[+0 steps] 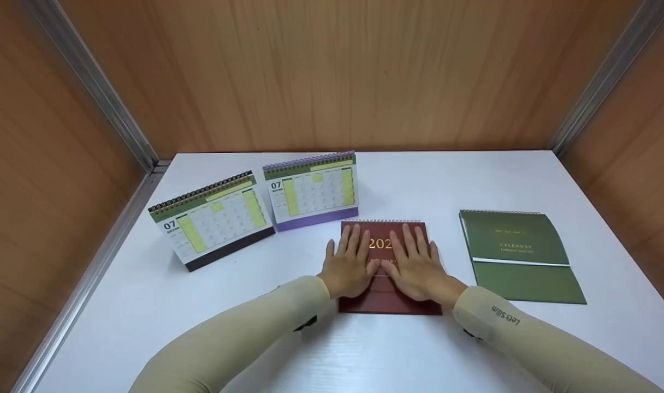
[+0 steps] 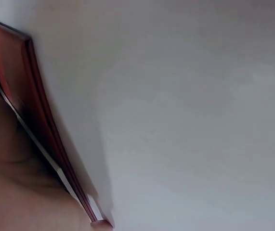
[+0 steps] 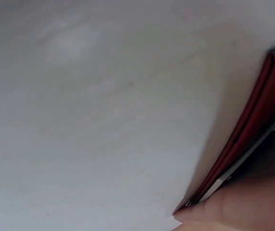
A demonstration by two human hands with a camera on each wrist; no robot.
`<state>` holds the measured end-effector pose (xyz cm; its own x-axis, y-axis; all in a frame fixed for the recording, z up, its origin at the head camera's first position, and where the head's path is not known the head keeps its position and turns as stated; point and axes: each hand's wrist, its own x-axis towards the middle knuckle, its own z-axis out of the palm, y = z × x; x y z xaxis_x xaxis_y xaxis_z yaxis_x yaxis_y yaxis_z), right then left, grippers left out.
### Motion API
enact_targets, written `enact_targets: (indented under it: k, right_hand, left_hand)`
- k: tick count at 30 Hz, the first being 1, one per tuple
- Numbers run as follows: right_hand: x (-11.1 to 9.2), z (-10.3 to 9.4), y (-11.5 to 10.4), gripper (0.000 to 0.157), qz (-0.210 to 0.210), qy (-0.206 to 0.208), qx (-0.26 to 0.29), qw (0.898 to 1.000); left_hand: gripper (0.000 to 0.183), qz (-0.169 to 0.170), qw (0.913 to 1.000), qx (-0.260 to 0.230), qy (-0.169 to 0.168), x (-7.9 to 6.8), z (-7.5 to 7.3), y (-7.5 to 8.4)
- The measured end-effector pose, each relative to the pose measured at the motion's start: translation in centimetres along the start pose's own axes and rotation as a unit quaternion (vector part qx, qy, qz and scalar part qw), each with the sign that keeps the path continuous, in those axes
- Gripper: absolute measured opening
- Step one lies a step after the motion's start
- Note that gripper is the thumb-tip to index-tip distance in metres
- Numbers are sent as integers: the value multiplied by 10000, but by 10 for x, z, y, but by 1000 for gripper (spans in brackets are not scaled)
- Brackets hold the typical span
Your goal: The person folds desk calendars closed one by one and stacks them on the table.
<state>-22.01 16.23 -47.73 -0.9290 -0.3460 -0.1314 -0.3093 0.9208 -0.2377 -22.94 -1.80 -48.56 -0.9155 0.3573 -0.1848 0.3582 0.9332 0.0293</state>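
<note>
A dark red desk calendar [image 1: 389,303] with gold print lies flat on the white table, its spiral binding at the far edge. My left hand [image 1: 351,267] rests palm down on its left half, fingers straight and pointing away from me. On the right half my right hand [image 1: 416,267] lies the same way, and the two thumbs nearly meet in the middle. Both hands cover part of the gold lettering. In the left wrist view the calendar's side edge [image 2: 48,122] shows beside the palm; the right wrist view shows the opposite edge [image 3: 243,125].
Two calendars stand upright like tents at the back left, one with a black base [image 1: 217,218] and one with a purple base [image 1: 315,191]. A green calendar [image 1: 523,284] lies flat at the right. Wooden panels [image 1: 354,76] enclose the white table [image 1: 408,180].
</note>
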Motion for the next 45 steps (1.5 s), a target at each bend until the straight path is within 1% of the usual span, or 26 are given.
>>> enact_targets:
  k: [4,8,12,16,20,23,26,31,33,35,37,39,40,41,42,43,44,45]
  right_hand:
    - [2,1,1,71,5,-16,-9,10000]
    - [2,-3,0,72,51,-63,-5,10000]
    - [1,-9,0,73,91,-290,-7,9995]
    - [2,-17,4,74,9,-544,-3,9985]
    - [4,-26,12,72,-209,-624,72,9978]
    - [5,-33,19,67,-456,-511,189,9975]
    - [5,-39,27,61,-622,-314,399,9968]
    - [0,-48,42,56,-629,132,1020,9927]
    - [-2,-51,48,55,-600,292,1292,9894]
    - [-4,-55,53,54,-571,416,1549,9854]
    - [-5,-60,58,55,-487,444,1832,9809]
    - [-7,-65,62,57,-279,309,2228,9740]
    - [-7,-67,64,59,-110,152,2524,9675]
    - [-8,-69,66,61,79,-40,2862,9581]
    - [-9,-71,68,63,285,-245,3239,9454]
    - [-10,-72,69,66,492,-459,3624,9296]
    - [-11,-74,70,67,736,-662,4011,9107]
    - [-12,-75,72,69,928,-845,4391,8896]
  left_hand:
    - [69,10,10000,70,-13,1,-2,-1]
    - [69,37,10000,53,-53,1,-4,-1]
    - [68,84,9999,-62,-95,1,-7,-4]
    - [69,231,9993,-245,-169,-2,-12,-11]
    - [69,503,9962,-696,-149,-4,-21,-22]
    - [66,695,9916,-1087,-68,-5,-28,-33]
    - [61,844,9874,-1336,54,-6,-31,-42]
    - [51,1018,9795,-1655,541,-7,-36,-53]
    - [48,990,9748,-1869,712,-9,-39,-55]
    - [46,871,9694,-2149,806,-10,-41,-58]
    - [45,707,9624,-2475,865,-12,-44,-61]
    - [45,518,9543,-2811,873,-14,-47,-64]
    - [45,434,9497,-2978,867,-15,-48,-65]
    - [45,366,9448,-3139,864,-16,-50,-67]
    - [45,286,9403,-3284,843,-17,-50,-68]
    - [45,222,9356,-3426,818,-18,-51,-69]
    - [45,135,9313,-3558,767,-19,-51,-71]
    - [46,38,9272,-3678,708,-20,-51,-72]
